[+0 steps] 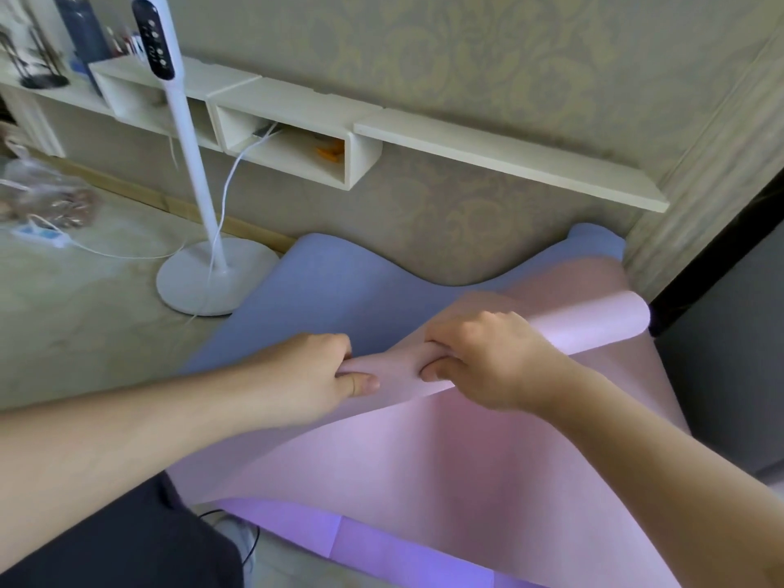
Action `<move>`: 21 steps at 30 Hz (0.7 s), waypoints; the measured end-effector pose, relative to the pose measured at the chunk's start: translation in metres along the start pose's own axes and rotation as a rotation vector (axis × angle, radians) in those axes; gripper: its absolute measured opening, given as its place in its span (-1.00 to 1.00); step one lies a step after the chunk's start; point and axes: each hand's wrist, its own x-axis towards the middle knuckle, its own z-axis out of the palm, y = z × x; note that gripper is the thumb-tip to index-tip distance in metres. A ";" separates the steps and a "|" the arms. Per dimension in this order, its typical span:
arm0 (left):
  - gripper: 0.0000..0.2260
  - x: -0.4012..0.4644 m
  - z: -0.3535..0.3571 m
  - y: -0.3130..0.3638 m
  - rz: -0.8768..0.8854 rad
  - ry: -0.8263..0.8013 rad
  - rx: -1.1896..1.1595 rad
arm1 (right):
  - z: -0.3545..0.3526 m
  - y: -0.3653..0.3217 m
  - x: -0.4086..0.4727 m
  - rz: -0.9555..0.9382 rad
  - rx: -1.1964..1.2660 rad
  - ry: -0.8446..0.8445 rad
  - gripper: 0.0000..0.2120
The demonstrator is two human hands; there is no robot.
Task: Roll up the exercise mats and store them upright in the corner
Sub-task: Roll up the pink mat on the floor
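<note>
A pink exercise mat (445, 460) lies lifted in front of me, its far end rolled into a narrow tube (594, 324) that runs from centre to right. My left hand (309, 375) grips the tube's left end, thumb below and fingers over the top. Close beside it my right hand (479, 354) grips the tube the same way. Under and beyond the pink mat a blue mat (339, 286) lies with its far edge curled up against the wall. A purple surface (382, 541) shows below the pink mat's near edge.
A white floor fan's round base (212, 282) and pole (186, 129) stand just left of the blue mat, with a white cable trailing across the floor. White wall shelves (509, 154) run above. A dark door or cabinet (721, 333) borders the right corner. A plastic bag (38, 193) lies far left.
</note>
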 end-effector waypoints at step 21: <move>-0.65 0.024 0.001 -0.002 0.086 -0.215 0.097 | 0.014 -0.001 0.008 -0.203 -0.186 0.143 -0.73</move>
